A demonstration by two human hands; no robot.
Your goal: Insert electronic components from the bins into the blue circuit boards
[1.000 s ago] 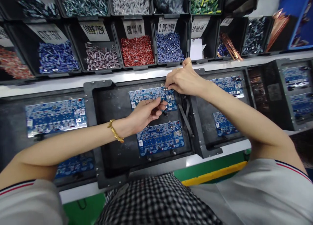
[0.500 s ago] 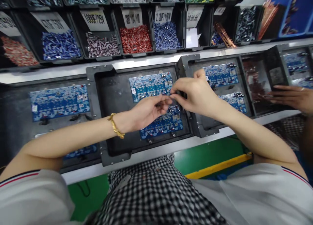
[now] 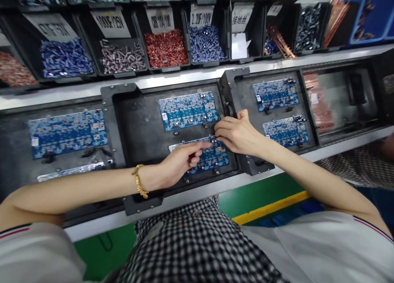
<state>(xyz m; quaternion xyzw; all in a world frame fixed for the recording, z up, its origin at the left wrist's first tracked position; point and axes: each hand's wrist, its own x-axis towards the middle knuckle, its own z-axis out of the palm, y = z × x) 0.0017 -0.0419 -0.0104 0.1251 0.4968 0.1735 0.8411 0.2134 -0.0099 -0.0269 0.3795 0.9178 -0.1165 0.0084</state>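
Note:
Two blue circuit boards lie in the middle black tray [image 3: 132,123]. Over the lower board [image 3: 212,157] is my left hand [image 3: 175,162], its index finger stretched toward the board's top edge and the other fingers curled; whether it holds anything small is hidden. My right hand [image 3: 235,133] is at that board's upper right corner, thumb and fingers pinched together on something too small to make out. Just above both hands lies the upper board [image 3: 188,110], uncovered.
Bins of red parts [image 3: 166,49], blue parts [image 3: 206,42] and other parts line the back. More boards lie in the left tray [image 3: 15,131] and right tray [image 3: 241,90]. Copper-coloured pieces [image 3: 320,106] lie farther right.
My hands have moved apart and down toward the lower board, and my left index finger now points out. The other person's hand has left the tray at the right.

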